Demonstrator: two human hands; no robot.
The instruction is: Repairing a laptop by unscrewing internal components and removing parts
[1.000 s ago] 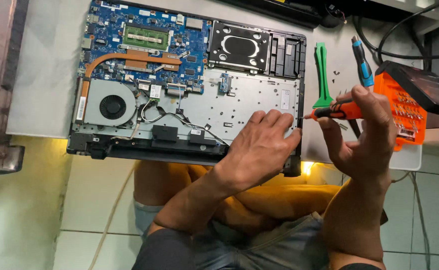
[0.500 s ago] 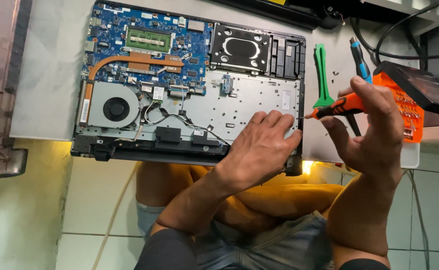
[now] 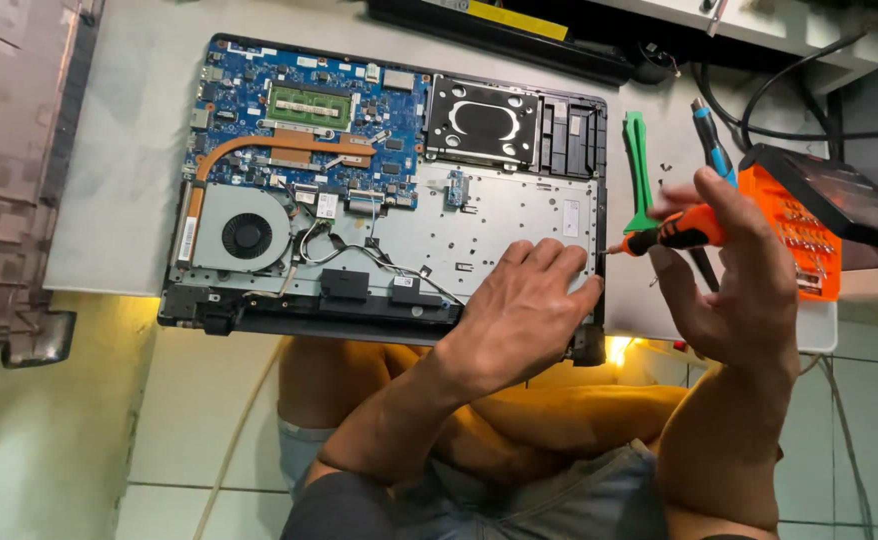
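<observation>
On the pale board in front of the person sat the opened laptop, bottom cover off, so you could see the blue mainboard, the copper heat pipe and the round fan at its lower left. That was the biggest thing in the shot. Off to the left lay the removed plastic cover, ribbed inside facing up. Over on the right was an orange bit case with a dark lid tilted up. The left hand lay flat and spread, palm down, on the laptop's lower right corner, pressing on the grey metal plate and gripping nothing. The right hand hovered just off the laptop's right edge, fingers closed around a small orange-and-black screwdriver, held roughly level with its tip pointing left at the laptop's side. Just behind it lay a green pry tool and a blue-handled driver.
</observation>
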